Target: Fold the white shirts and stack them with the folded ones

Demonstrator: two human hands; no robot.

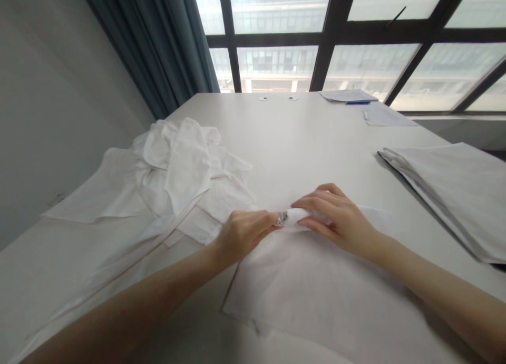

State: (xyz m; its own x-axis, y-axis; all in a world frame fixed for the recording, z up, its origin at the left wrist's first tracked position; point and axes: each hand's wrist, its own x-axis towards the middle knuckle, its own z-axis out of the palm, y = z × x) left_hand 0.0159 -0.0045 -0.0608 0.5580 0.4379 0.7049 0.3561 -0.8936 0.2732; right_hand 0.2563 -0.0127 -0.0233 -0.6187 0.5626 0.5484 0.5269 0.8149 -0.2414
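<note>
A thin white cloth (316,295) lies over the near part of the table, its top edge rolled or folded between my hands. My left hand (247,231) pinches the left end of that edge, where a small dark-and-silver patch shows beside the fingertips. Just to the right, my right hand (336,216) grips the same rolled edge between thumb and fingers. The cloth's lower left corner lies below my left wrist, with a darker line along its side.
A crumpled heap of white cloth (185,163) covers the table's left side. Folded white cloth (462,190) lies on something dark at the right. Papers (348,95) and a blue pen (358,103) are at the far edge of the white table (292,142), before the windows.
</note>
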